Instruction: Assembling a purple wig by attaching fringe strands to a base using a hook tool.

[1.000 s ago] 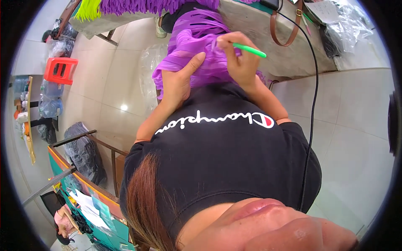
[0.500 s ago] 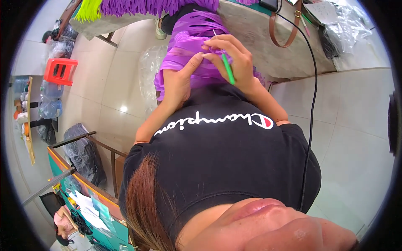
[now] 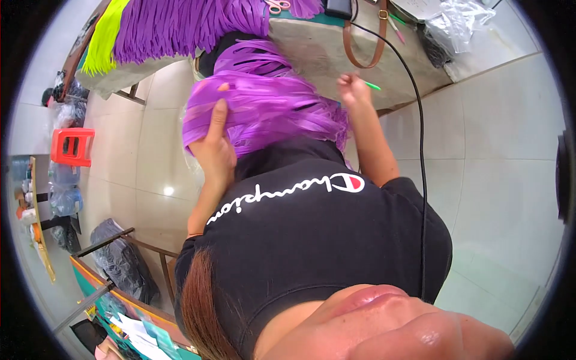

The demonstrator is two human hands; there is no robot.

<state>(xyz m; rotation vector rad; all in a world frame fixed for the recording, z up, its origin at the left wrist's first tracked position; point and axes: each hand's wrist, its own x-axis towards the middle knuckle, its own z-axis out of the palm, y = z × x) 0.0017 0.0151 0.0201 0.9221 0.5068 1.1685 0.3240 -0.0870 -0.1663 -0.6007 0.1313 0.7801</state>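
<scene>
A bundle of glossy purple strips [image 3: 264, 99] lies across my lap, its bands running sideways. My left hand [image 3: 217, 135] grips the left end of this bundle, thumb on top and the other fingers mostly under the strips. Off to the right, apart from the bundle, my right hand [image 3: 354, 89] is raised near the table edge with its fingers curled. From it sticks out the green handle of a slim tool [image 3: 372, 86]; the hand hides the tool's other end.
Purple fringe [image 3: 180, 27] and yellow-green fringe [image 3: 105, 39] hang over the far table [image 3: 312, 42]. Scissors [image 3: 277, 6] lie on it. A brown strap [image 3: 366, 63] and a black cable [image 3: 414, 90] are at right. A red stool [image 3: 73, 147] stands left.
My hands have parted: the right has swung away to the right with the green-handled tool, the left has moved left along the strips. The view has shifted, showing more of the far table.
</scene>
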